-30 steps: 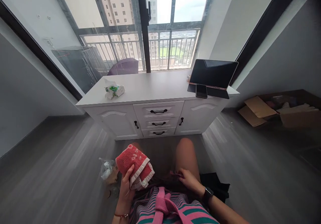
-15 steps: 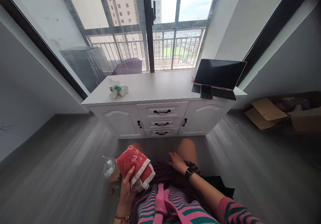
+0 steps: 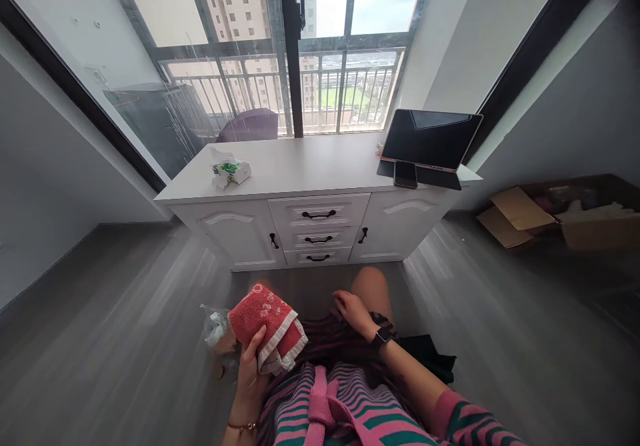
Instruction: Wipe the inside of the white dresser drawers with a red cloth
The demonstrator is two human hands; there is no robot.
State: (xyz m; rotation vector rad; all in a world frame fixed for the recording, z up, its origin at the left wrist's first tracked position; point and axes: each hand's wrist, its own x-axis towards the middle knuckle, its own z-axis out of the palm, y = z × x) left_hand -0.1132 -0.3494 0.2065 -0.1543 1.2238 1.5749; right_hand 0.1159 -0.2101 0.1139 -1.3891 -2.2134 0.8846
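My left hand is closed on a folded red towel with a pale border and white paw-like marks, its thumb lying across the front. The towel is held above my left thigh. On the other side, my right hand rests by my right knee with its fingers loosely bent and nothing seen in them. A dark watch circles that wrist.
Ahead stands a white cabinet carrying a tissue pack, a tablet and a phone. A clear plastic bag lies on the floor at left. An open cardboard box sits at far right.
The view has shifted slightly, so the room appears a little higher and further left. My right hand has lifted its fingers a little; the left hand still grips the towel.
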